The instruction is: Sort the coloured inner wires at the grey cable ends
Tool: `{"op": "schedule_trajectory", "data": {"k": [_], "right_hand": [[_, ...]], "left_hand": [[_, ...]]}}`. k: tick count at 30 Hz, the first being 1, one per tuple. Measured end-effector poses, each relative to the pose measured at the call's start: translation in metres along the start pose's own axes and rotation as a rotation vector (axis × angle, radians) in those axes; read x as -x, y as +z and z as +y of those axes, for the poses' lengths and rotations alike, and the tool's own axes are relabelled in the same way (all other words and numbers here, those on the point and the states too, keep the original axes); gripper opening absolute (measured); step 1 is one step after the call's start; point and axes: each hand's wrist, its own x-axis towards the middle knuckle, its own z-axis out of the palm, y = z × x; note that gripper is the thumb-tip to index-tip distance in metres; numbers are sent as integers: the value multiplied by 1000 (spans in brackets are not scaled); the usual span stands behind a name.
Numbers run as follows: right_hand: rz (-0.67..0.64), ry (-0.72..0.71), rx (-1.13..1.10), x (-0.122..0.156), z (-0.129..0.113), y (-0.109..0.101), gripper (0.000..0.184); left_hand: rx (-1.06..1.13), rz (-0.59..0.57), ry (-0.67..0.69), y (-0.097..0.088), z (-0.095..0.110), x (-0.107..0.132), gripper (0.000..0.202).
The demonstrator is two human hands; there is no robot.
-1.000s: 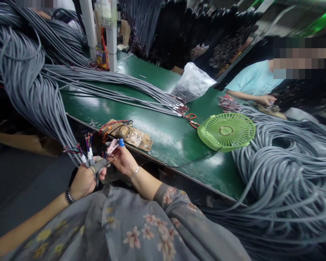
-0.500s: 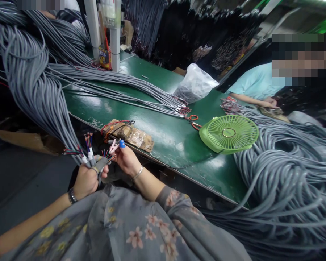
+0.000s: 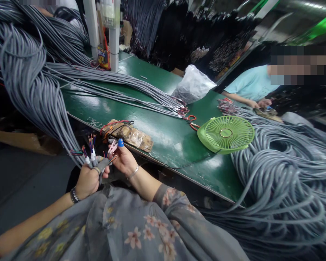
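My left hand (image 3: 87, 180) is closed around several grey cables (image 3: 72, 143) near their ends, with a grey wrapping on the thumb side. Thin coloured wires (image 3: 92, 141) fan out above white collars (image 3: 93, 156) at the cable ends. Close beside it, my right hand (image 3: 125, 162) has its fingers pinched on a small pink clip-like tool (image 3: 113, 148), next to the wire ends of one cable (image 3: 112, 158). A blue cover (image 3: 121, 143) sits on one of its fingertips. Whether the tool touches a wire is too small to tell.
A cardboard piece with tape and wires (image 3: 133, 136) lies at the green table's (image 3: 168, 145) near edge. Further right stand a green fan (image 3: 226, 134) and coiled grey cables (image 3: 282, 174). A plastic bag (image 3: 192, 85) and a cable bundle (image 3: 130, 81) lie behind. A co-worker (image 3: 250, 85) sits at far right.
Both hands stay close together, with only small shifts of the fingers and wires. The view has moved slightly. The co-worker's hands at far right have shifted.
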Motion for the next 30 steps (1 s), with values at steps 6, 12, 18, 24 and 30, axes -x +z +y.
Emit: {"op": "schedule_trajectory", "data": {"k": [6,12,18,24,30], "right_hand": [[-72,46,38,8,-3,-2,40],[-116,-23,154,17,-4,-3,30],[-70,-10,166,16,-4,-2,37],[-66,26,107,8,-6,-3,37],[-15,-4,60,4,-3,0,34]], "left_hand": [[11,20,6,-7,-1,5,36],[20,63,39,-10,-3,5,34],[20,33,11,-4,6,6,32],[28,19,-20,1,13,7,32],[20,27,-27,1,6,0,38]]}}
